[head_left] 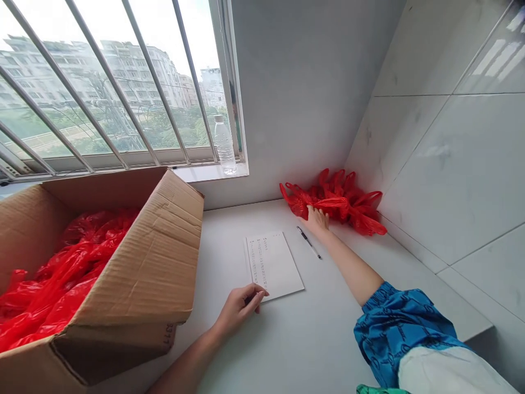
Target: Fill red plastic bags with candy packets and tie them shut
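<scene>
My right hand [317, 220] reaches out to a pile of red plastic bags [348, 203] by the back wall. Its fingers are closed on the near left edge of the pile; the fingertips are partly hidden in the red plastic. My left hand [243, 304] rests at the lower edge of a white notepad [281, 265]. That hand is loosely curled, with a gap between thumb and fingers and nothing visible in it. A black-and-clear pen [309, 242] lies between the notepad and my right forearm. Rows of small dark marks run down the page.
On the left stands an open cardboard box [164, 262] with more red plastic bags [77, 268] inside. A clear bottle [225, 146] is on the sill of the barred window. Grey wall and white tiles [455, 180] bound the white table [287, 345].
</scene>
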{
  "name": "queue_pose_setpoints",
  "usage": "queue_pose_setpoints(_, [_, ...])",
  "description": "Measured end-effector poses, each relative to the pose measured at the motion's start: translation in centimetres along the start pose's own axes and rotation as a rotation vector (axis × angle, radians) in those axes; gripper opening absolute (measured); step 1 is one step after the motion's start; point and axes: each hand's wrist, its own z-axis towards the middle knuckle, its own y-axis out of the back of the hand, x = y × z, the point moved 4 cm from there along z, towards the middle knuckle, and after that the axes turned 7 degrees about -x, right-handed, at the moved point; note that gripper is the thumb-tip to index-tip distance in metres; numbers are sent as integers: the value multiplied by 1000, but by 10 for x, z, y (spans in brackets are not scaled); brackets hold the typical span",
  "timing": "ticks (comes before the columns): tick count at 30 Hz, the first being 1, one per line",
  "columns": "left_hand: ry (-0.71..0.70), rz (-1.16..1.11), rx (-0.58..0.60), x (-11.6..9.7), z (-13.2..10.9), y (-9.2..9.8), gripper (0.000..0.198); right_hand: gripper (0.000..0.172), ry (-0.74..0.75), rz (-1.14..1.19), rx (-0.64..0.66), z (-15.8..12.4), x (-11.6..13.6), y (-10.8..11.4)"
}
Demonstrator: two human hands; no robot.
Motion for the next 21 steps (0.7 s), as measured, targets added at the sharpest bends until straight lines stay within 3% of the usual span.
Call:
queue_pose_setpoints(4, [-8,-5,1,0,-1,0,38,20,-13,41,-22,15,-2,14])
queue_pose_setpoints(7, [-12,-19,-6,-2,-2,0,38,27,46,117,-89,18,9,43])
queue_pose_setpoints(10, [-13,-63,-70,-3,-5,2,37,32,162,268,-164,2,29,75])
queue_pose_setpoints(13, [16,-172,-252,1,-4,10,34,27,342,573,-215,-33,47,94])
queue_pose_setpoints(15, [58,-274,-436,8,-2,19,34,24,407,641,-138,-62,52,90])
queue_pose_setpoints(18, [137,-413,-711,20,0,36,38,25,503,558,99,-105,52,67])
queue_pose_setpoints(21, [146,-415,-819,15,3,45,36,27,462,553,216,-131,44,50])
